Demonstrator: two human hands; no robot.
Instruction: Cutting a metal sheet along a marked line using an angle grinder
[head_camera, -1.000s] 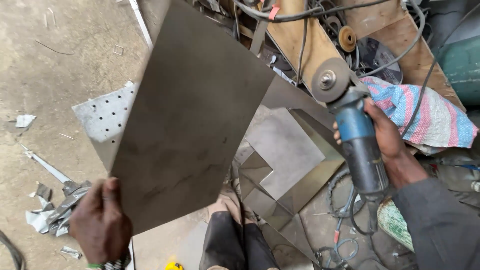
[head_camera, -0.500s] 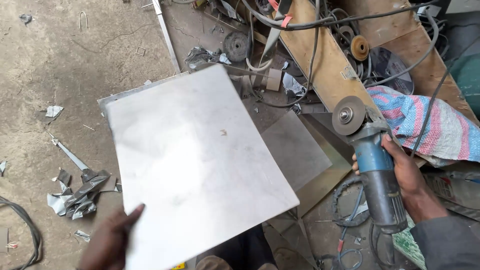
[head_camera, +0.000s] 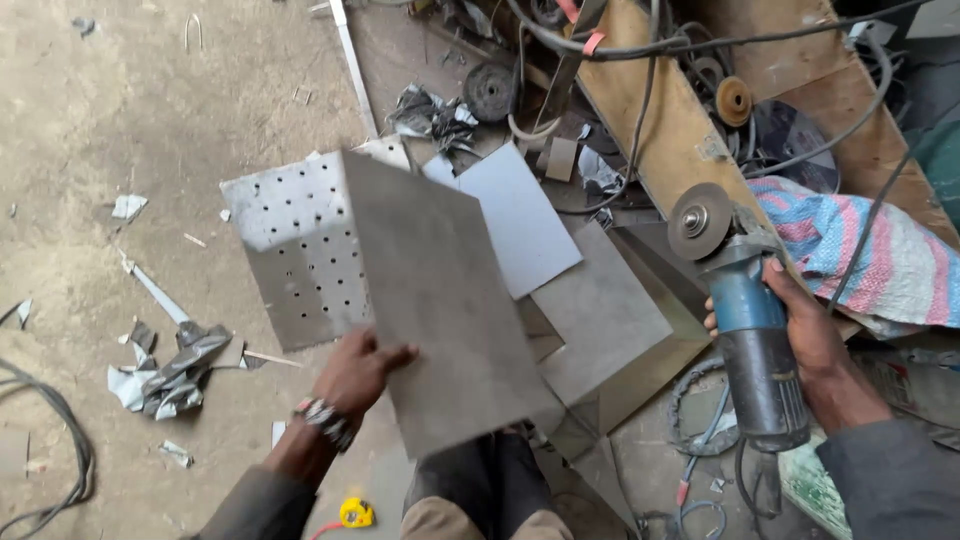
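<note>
Sheet metal, a plain grey panel (head_camera: 440, 300), tilts over the floor in front of your knees, held by your left hand (head_camera: 362, 368) at its lower left edge, fingers (head_camera: 395, 353) pressed flat on its face with the thumb hidden behind. Just beside it, to the left, lies a perforated sheet (head_camera: 290, 245). Your right hand (head_camera: 805, 335) holds a blue angle grinder (head_camera: 745, 340), fingers wrapped tight round its body, disc (head_camera: 700, 220) pointing up, well apart from the panel. A striped cloth (head_camera: 870, 255) lies behind the grinder.
</note>
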